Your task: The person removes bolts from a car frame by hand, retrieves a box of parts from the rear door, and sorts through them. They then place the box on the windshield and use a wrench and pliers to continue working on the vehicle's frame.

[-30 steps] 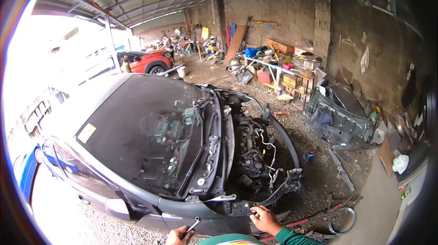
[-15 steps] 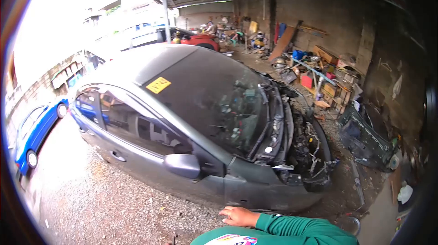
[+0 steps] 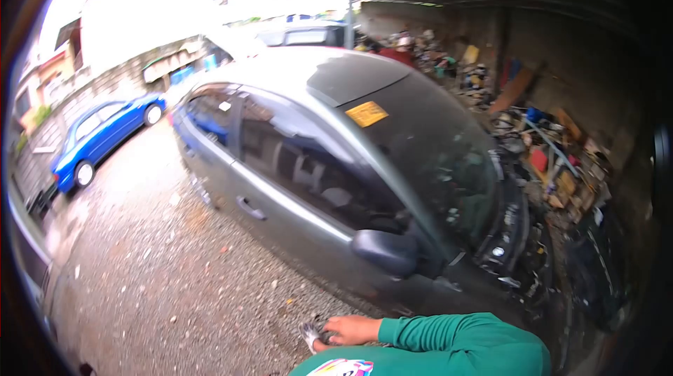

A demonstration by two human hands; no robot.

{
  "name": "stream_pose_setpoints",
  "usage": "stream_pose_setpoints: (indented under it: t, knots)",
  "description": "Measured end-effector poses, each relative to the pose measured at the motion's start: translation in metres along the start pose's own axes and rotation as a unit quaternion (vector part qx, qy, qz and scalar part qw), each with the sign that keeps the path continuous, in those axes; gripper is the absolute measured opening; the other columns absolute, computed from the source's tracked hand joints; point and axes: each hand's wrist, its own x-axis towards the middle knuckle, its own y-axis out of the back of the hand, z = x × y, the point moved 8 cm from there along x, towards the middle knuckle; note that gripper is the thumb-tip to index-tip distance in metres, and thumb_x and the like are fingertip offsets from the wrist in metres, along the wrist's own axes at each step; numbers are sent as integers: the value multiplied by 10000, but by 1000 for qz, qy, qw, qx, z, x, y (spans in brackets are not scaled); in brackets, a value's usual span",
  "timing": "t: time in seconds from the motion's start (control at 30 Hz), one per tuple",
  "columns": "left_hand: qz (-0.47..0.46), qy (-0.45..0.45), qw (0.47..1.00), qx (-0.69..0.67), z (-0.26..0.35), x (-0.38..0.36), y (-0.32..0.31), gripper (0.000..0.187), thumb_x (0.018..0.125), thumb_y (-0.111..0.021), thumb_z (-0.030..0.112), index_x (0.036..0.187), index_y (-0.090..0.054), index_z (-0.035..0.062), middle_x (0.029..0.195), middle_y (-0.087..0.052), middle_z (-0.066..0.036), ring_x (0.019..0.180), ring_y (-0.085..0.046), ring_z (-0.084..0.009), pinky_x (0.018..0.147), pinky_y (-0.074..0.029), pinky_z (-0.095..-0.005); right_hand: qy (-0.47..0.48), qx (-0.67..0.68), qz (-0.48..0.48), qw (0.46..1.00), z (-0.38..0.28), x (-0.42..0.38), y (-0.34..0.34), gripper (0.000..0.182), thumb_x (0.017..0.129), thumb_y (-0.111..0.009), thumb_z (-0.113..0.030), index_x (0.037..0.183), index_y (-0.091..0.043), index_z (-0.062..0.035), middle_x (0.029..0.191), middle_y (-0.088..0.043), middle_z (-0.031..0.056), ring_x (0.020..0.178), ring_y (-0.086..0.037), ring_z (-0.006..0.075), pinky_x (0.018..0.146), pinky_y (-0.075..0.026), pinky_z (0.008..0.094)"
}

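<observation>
My right hand (image 3: pixel 352 330) reaches in from a green long sleeve (image 3: pixel 449 334) at the bottom of the head view. It hangs in front of my body over the gravel, with fingers loosely bent and slightly apart, and I see nothing held. Just left of it shows what looks like a foot in a greyish shoe (image 3: pixel 308 336), partly hidden. Nearest beyond the hand stands a dark grey car (image 3: pixel 294 215) with its side mirror (image 3: pixel 384 251) out. A yellow sheet (image 3: pixel 366 114) sits on its windscreen, and its front end lies uncovered. My left hand is out of sight.
A blue car (image 3: pixel 109 131) is parked at the left by a block wall. Gravel (image 3: pixel 189 292) runs along the grey car's side. Boxes, boards and scrap (image 3: pixel 561 173) are heaped by the right wall, with a dark car part (image 3: pixel 596 257) in front. A post (image 3: pixel 349 4) holds the roof.
My view has swung left, so the grey car sits further right and more of the blue car shows. The greyish shoe has come into sight beside my right hand.
</observation>
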Motion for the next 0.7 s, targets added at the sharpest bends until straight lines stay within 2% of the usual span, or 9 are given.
stream_pose_setpoints:
  t: [0.07,0.1,0.13,0.17,0.2,0.37,0.47,0.63,0.7]
  knots:
    - [-19,65,992,103,41,19,30,421,1066,-706,142,1480,-688,63,1349,-748,-150,1272,-670,-227,1088,-533,-391,24,-16,-5,1000,6,59,-1,489,1039,-692,-380,1407,-667,-60,1280,-687,199,1151,-712,446,982,-587,550]
    - [6,92,991,98,35,27,51,421,1066,-706,142,1480,-688,63,1349,-748,-150,1272,-670,-227,1088,-533,-391,27,-30,-22,999,13,93,-5,485,1042,-688,-378,1407,-667,-60,1284,-688,197,1156,-711,440,986,-587,549]
    - [8,145,972,185,20,42,72,429,1075,-691,190,1492,-689,86,1349,-760,-166,1278,-690,-259,1079,-549,-420,46,-21,-50,997,16,125,-9,485,1042,-688,-378,1407,-667,-60,1284,-688,197,1156,-711,440,986,-587,549]
    - [1,195,943,269,5,55,92,439,1084,-676,238,1504,-690,109,1350,-773,-183,1283,-710,-292,1071,-564,-449,52,-6,-32,998,21,156,0,475,1043,-686,-370,1401,-671,-58,1276,-691,193,1152,-711,437,988,-587,547]
    - [13,216,939,267,-6,64,118,439,1084,-676,238,1504,-690,109,1350,-773,-183,1283,-710,-292,1071,-564,-449,55,13,-10,998,20,189,8,464,1044,-683,-361,1394,-675,-57,1267,-693,189,1147,-711,434,990,-587,545]
    - [0,258,910,326,-40,153,208,441,1084,-665,265,1496,-697,111,1339,-776,-187,1265,-718,-317,1058,-572,-469,63,-19,-29,997,4,326,73,416,1041,-682,-326,1350,-690,-48,1252,-698,199,1162,-706,433,989,-584,543]
    - [-22,281,892,353,-67,178,250,443,1084,-658,282,1491,-701,112,1333,-778,-190,1254,-723,-332,1051,-576,-481,68,-103,-64,990,17,408,93,396,1030,-688,-309,1323,-689,-43,1271,-701,205,1207,-697,431,1022,-571,552]
    - [-44,287,870,399,-101,249,331,449,1084,-647,309,1483,-708,114,1322,-782,-194,1235,-730,-357,1039,-583,-501,69,-98,-71,990,16,526,107,434,1033,-698,-301,1376,-681,-36,1284,-700,198,1241,-687,413,1041,-567,531]
    - [-57,277,859,428,-114,295,378,452,1084,-642,320,1480,-710,115,1317,-784,-196,1228,-733,-367,1034,-586,-509,29,-117,-105,987,25,573,96,444,1021,-711,-307,1376,-685,-41,1291,-702,204,1242,-689,419,1050,-563,538]
